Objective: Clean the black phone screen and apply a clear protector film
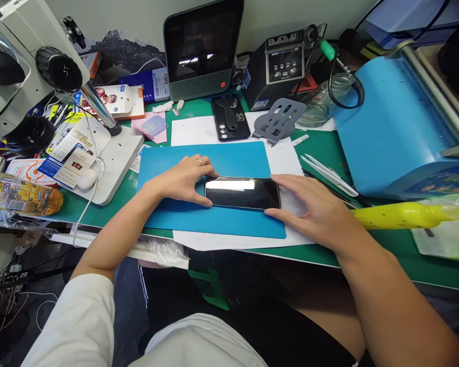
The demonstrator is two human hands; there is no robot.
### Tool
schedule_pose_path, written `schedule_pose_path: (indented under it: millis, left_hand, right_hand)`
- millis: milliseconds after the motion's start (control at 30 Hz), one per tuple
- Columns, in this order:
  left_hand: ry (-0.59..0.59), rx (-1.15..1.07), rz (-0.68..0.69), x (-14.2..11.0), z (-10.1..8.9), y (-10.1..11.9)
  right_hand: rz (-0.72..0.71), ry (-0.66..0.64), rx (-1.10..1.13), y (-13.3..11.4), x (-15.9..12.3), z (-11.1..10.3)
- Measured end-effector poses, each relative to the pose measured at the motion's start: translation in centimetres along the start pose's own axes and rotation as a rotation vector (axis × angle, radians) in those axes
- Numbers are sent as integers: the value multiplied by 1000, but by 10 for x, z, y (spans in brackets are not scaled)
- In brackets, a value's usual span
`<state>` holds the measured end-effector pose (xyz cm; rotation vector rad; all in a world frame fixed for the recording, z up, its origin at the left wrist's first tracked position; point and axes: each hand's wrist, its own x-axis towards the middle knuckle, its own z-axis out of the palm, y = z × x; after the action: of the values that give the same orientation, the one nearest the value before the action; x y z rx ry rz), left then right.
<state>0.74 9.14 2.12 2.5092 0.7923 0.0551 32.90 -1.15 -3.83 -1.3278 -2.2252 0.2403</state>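
A smartphone [243, 193] with a dark, glossy screen lies lengthwise on a blue mat [214, 221], face up. My left hand [187, 179] grips its left end, thumb at the near corner and fingers at the far corner; a ring shows on one finger. At the other end, my right hand [309, 206] holds the phone the same way, thumb below and fingers above. White paper [233, 243] sticks out from under the mat. Beyond the mat lies a black phone case [230, 118], beside a grey slotted phone stand [278, 121].
White tweezers [331, 176] and a yellow-handled tool [401, 216] lie at the right, before a blue machine [390, 127]. A microscope stand [117, 168] and a plastic bottle [23, 193] are at the left. A smart display [202, 51] and a black control box [275, 69] stand behind.
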Motion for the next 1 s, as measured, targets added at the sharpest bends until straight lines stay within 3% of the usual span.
schedule_pose_path:
  millis: [1000]
  left_hand:
    - [-5,30,4,0,1,2]
  right_hand:
    - [92,-44,77,-3,0,-3]
